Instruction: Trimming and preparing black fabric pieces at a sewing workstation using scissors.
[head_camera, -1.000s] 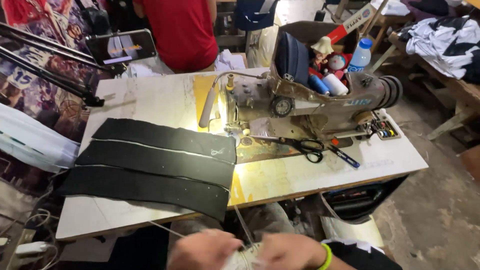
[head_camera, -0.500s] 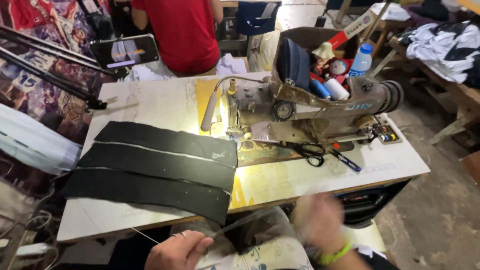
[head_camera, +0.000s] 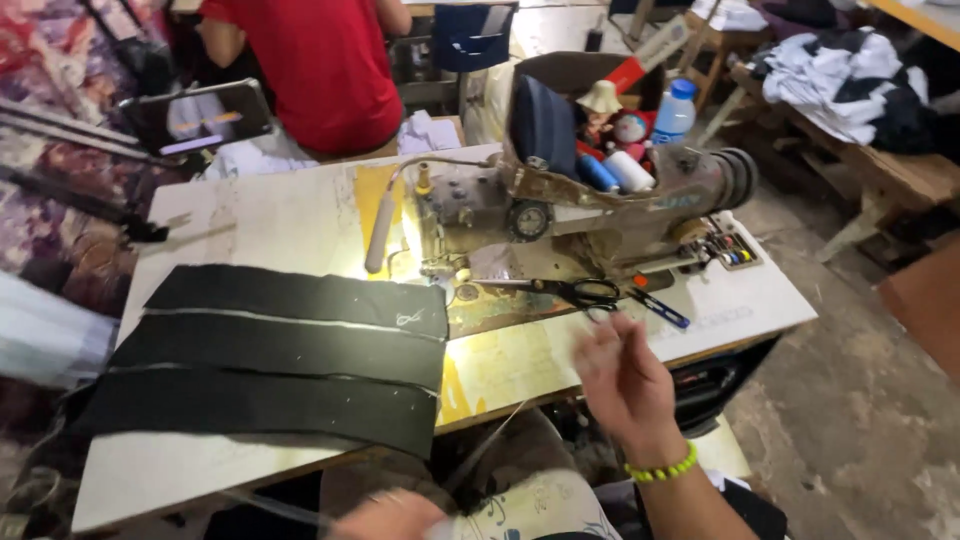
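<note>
Cluttered sewing workshop, worn pale table (head_camera: 300, 215). Nearest the camera, left hand (head_camera: 385, 515) at the bottom edge pinches a thin thread (head_camera: 490, 445); fingers mostly cut off, cannot tell how closed. Right hand (head_camera: 620, 380), blurred, fingers loosely curled, lifted just short of the sewing machine (head_camera: 560, 205); thread grip unclear. Thread looks light, limp, snappable: pinch near its ends. Black fabric strips (head_camera: 290, 350) left of machine; scissors (head_camera: 570, 292) touching its base.

- The fabric strips (head_camera: 280, 360) are laid on the left of the table (head_camera: 290, 215).
- The sewing machine (head_camera: 560, 215) is set to their right.
- The scissors (head_camera: 570, 292) are placed before the machine, with a pen (head_camera: 660, 309) just right.
</note>
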